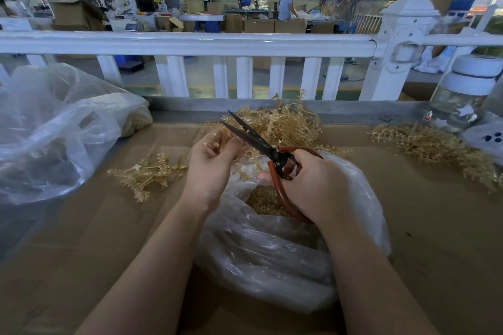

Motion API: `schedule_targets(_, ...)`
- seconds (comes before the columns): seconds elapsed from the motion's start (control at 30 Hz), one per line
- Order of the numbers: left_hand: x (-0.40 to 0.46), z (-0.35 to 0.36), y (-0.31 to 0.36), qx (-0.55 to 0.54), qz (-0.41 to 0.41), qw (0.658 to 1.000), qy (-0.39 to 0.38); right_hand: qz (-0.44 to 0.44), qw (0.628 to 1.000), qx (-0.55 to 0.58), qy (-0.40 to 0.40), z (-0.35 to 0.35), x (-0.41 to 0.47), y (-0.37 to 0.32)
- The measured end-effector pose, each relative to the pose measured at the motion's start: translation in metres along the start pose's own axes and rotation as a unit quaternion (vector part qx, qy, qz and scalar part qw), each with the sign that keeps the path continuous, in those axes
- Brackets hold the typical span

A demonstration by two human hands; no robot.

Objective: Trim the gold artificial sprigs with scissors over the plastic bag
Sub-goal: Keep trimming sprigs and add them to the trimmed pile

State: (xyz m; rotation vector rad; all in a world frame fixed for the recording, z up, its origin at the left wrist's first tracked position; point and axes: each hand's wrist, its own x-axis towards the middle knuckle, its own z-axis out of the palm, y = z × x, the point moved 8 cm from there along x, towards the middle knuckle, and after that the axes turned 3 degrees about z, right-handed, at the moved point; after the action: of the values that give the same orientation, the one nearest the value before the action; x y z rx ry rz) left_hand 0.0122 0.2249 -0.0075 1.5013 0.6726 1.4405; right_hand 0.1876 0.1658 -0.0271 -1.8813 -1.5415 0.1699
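My right hand (313, 185) grips the red handles of black-bladed scissors (253, 139); the blades are parted and point up-left. My left hand (215, 158) pinches a small gold sprig (223, 136) right beside the blades, above the open clear plastic bag (272, 258). Gold trimmings (265, 200) lie inside the bag. A heap of gold sprigs (288, 125) lies just behind my hands. Another bunch of gold sprigs (148, 174) lies to the left of my left wrist.
A large crumpled plastic bag (60, 128) fills the left side. More gold sprigs (435, 147) spread at the right, beside a glass jar with a white lid (465, 92). A white railing (190, 43) borders the cardboard-covered table (81, 239). A person works far behind.
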Motion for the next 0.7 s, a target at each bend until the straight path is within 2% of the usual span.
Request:
schedule_targets(0.43, -0.001, 0.010, 0.002, -0.003, -0.001, 0.998, -0.061, -0.030, 0.999, 0.013, 0.035, 0.000, -0.003, -0.007)
schedule_targets(0.7, -0.003, 0.012, 0.005, -0.009, -0.002, 0.998, -0.067, -0.020, 0.999, 0.041, 0.015, 0.005, 0.001, -0.002)
